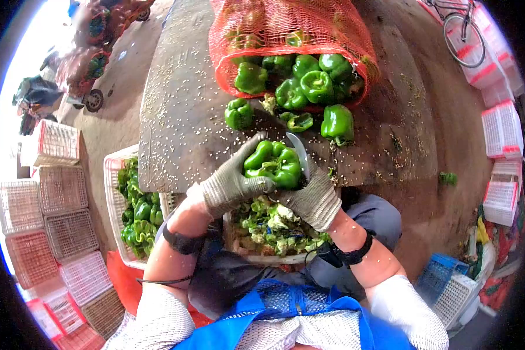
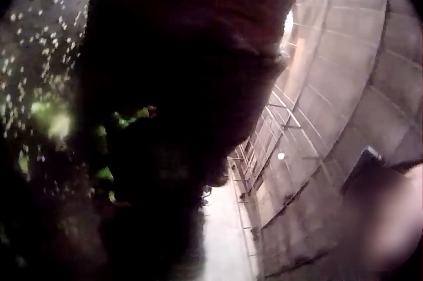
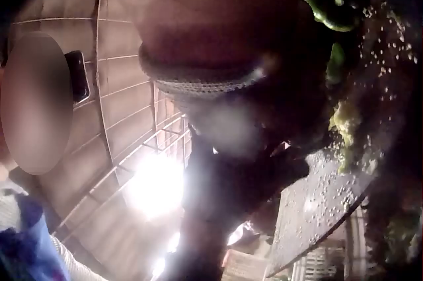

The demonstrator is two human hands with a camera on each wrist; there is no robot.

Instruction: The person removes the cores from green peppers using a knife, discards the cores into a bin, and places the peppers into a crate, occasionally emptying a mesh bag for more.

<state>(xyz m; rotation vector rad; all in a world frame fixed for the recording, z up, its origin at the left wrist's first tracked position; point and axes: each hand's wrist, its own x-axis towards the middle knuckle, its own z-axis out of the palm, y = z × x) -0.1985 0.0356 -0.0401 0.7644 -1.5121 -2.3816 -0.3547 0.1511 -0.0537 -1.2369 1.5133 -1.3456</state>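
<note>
In the head view, the gloved left hand (image 1: 234,179) grips a green bell pepper (image 1: 272,163) from its left side, over the table's near edge. A curved knife (image 1: 299,153) stands up from the gloved right hand (image 1: 315,197), its blade along the pepper's right side. How the right fingers lie round the handle is mostly hidden. Several peppers lie beyond, among them one at the left (image 1: 238,114) and one at the right (image 1: 337,124), before a red mesh sack (image 1: 294,26). Both wrist views are dark; the left glove (image 2: 178,96) and right glove (image 3: 231,136) show only as shadowed shapes.
Below the hands is a crate (image 1: 274,258) of pepper scraps. A white crate (image 1: 112,192) of green peppers stands left of the seed-strewn table (image 1: 175,111). Stacked crates (image 1: 70,236) line the far left; a blue crate (image 1: 440,277) is at lower right.
</note>
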